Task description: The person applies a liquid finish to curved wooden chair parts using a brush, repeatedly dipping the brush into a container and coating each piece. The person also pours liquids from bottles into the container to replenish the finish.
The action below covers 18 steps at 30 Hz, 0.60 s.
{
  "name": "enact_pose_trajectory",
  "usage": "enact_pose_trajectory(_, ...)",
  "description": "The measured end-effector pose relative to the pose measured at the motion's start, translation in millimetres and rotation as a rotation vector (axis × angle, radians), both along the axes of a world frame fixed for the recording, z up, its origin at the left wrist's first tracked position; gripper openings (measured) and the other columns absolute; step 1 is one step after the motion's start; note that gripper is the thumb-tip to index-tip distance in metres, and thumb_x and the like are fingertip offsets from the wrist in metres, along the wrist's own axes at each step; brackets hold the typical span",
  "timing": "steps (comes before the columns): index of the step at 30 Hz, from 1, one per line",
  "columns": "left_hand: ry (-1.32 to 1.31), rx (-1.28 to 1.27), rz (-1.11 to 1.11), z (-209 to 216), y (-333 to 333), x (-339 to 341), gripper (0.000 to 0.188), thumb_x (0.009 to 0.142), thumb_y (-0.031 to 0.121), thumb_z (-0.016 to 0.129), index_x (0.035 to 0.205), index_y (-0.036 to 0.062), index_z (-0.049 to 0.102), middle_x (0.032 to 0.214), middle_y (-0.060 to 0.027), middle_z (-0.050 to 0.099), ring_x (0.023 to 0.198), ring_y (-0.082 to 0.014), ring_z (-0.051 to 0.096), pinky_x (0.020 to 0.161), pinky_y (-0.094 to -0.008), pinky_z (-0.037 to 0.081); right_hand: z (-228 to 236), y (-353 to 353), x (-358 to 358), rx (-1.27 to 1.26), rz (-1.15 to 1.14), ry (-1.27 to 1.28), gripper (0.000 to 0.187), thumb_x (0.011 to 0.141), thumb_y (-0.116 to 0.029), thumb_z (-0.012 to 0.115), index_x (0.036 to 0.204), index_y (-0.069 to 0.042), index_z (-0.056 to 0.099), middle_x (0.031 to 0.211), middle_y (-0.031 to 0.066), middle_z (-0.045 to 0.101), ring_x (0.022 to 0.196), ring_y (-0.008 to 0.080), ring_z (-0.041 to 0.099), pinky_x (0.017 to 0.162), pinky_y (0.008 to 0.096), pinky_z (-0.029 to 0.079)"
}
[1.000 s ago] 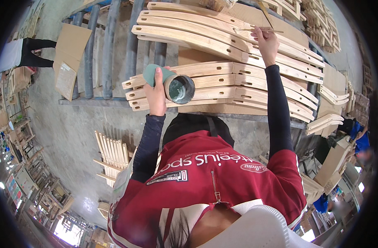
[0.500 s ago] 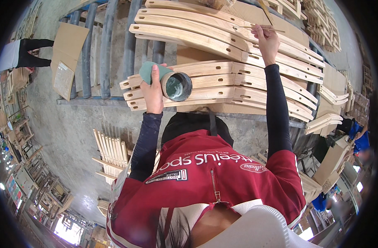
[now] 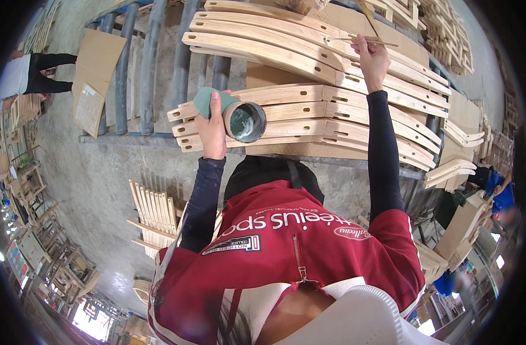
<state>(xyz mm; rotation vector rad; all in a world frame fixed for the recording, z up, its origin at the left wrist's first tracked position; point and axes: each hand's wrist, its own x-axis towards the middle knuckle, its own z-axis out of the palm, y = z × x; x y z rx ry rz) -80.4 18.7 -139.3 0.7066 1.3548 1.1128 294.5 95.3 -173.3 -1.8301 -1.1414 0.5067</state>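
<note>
My left hand [image 3: 213,133] is closed around a small round pot [image 3: 246,122] tilted so its opening shows whitish residue or liquid on a dark green inside. The same hand grips a folded green sheet [image 3: 203,102], perhaps sandpaper, against the pot. My right hand [image 3: 373,62] pinches a thin wooden stick [image 3: 383,42] over the far group of curved wooden slats [image 3: 263,43]; the stick's left tip is close to a slat, and contact cannot be told. Beneath the pot lies a nearer group of bent slats [image 3: 300,110] with slots near their ends.
Cardboard [image 3: 263,76] lies under the slats on a rack of dark rollers [image 3: 151,69]. A cardboard sheet [image 3: 96,75] leans at the left, near another person [image 3: 36,75]. Slats stand stacked [image 3: 153,210] on the floor. More curved pieces [image 3: 451,171] rest at the right.
Both hands keep their grips and nearly the same places. The view has shifted very slightly.
</note>
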Motion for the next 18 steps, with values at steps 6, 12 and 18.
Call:
enact_pose_trajectory(6, -0.001, 0.010, 0.037, 1.1, -3.7, 1.4, 0.043, 0.103, 0.036, 0.053, 0.108, -0.0053, 0.063, 0.097, -0.0143, 0.071, 0.090, -0.0204, 0.070, 0.080, -0.0308, 0.055, -7.8, 6.0, -3.3, 0.068, -0.011, 0.030, 0.028, 0.095, -0.025, 0.067, 0.092, 0.002, 0.069, 0.081, 0.0082, 0.075, 0.077, 0.0139, 0.074, 0.064, 0.0249, 0.057)
enact_pose_trajectory(12, -0.018, -0.017, -0.011, 1.4, -7.5, -6.2, 0.040, 0.102, 0.034, 0.054, 0.113, -0.0046, 0.057, 0.110, -0.0153, 0.067, 0.094, -0.0233, 0.070, 0.081, -0.0327, 0.057, -4.0, 6.3, 1.1, 0.046, -0.007, -0.088, 0.027, 0.094, -0.026, 0.067, 0.089, 0.000, 0.068, 0.081, 0.0089, 0.075, 0.076, 0.0143, 0.074, 0.061, 0.0263, 0.056)
enact_pose_trajectory(18, 0.009, 0.006, -0.039, -1.9, -9.3, -8.2, 0.042, 0.102, 0.035, 0.054, 0.112, -0.0054, 0.059, 0.108, -0.0154, 0.068, 0.092, -0.0219, 0.070, 0.081, -0.0321, 0.057, -12.0, 28.7, -4.4, 0.035, 0.144, -0.291, 0.027, 0.092, -0.028, 0.068, 0.086, -0.002, 0.066, 0.075, 0.0114, 0.073, 0.071, 0.0206, 0.074, 0.062, 0.0317, 0.055)
